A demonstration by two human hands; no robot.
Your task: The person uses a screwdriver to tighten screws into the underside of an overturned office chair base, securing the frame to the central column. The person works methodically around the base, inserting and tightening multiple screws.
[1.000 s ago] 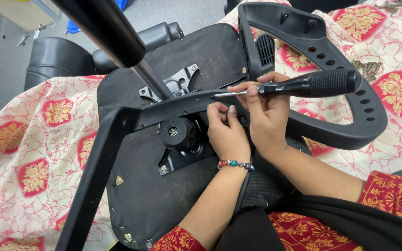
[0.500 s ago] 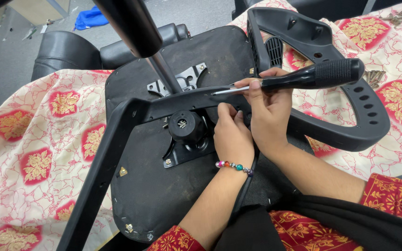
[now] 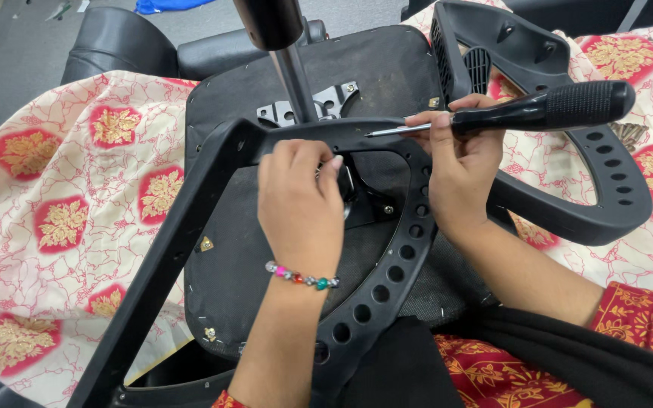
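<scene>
Here your right hand (image 3: pixel 462 162) has its grip pressed together around a screwdriver (image 3: pixel 523 112), fingers wrapped where the black ribbed handle meets the metal shaft; the tool lies nearly level, handle out to your right, its thin tip pointing left and resting against the top bar of the near armrest (image 3: pixel 387 287). Your left hand (image 3: pixel 300 204) curls over that same bar just left of the tip, fingers folded down on the black plastic and pinching nothing loose, a beaded bracelet (image 3: pixel 302 276) on the wrist. The armrest, a black frame with a row of round holes, lies across the upturned chair seat (image 3: pixel 243 249), whose metal plate and gas column (image 3: pixel 285 53) rise beyond your hands. A second armrest (image 3: pixel 591 204) lies to the right on the red-and-cream patterned cloth (image 3: pixel 54 204).
</scene>
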